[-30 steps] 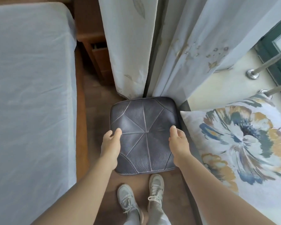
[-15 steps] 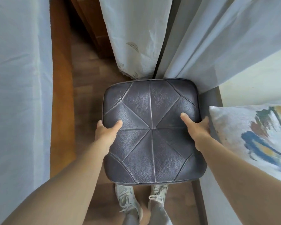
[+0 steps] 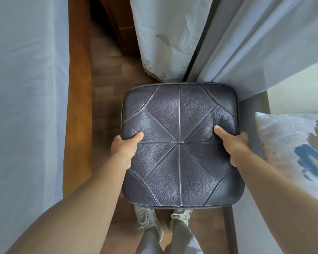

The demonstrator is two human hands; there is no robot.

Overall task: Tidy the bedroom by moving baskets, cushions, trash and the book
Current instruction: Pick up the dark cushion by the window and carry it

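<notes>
A dark grey leather cushion (image 3: 180, 143), square with stitched triangular panels, is held flat above the wooden floor in the middle of the view. My left hand (image 3: 124, 146) grips its left edge, thumb pressed on top. My right hand (image 3: 233, 143) grips its right edge, thumb denting the leather. The fingers of both hands are hidden under the cushion. A white cushion with a painted flower (image 3: 294, 149) lies at the right on a window seat.
The bed with a pale blue sheet (image 3: 24, 116) and its wooden side rail (image 3: 79, 107) runs along the left. White curtains (image 3: 173, 37) hang just beyond the cushion. A wooden nightstand (image 3: 117, 24) stands behind them. My feet in grey sneakers (image 3: 149, 222) are on the narrow floor strip.
The leather cushion has come up off the floor toward me and looks larger. Both hands stay on its sides, thumbs pressing deeper. The view has shifted right and down.
</notes>
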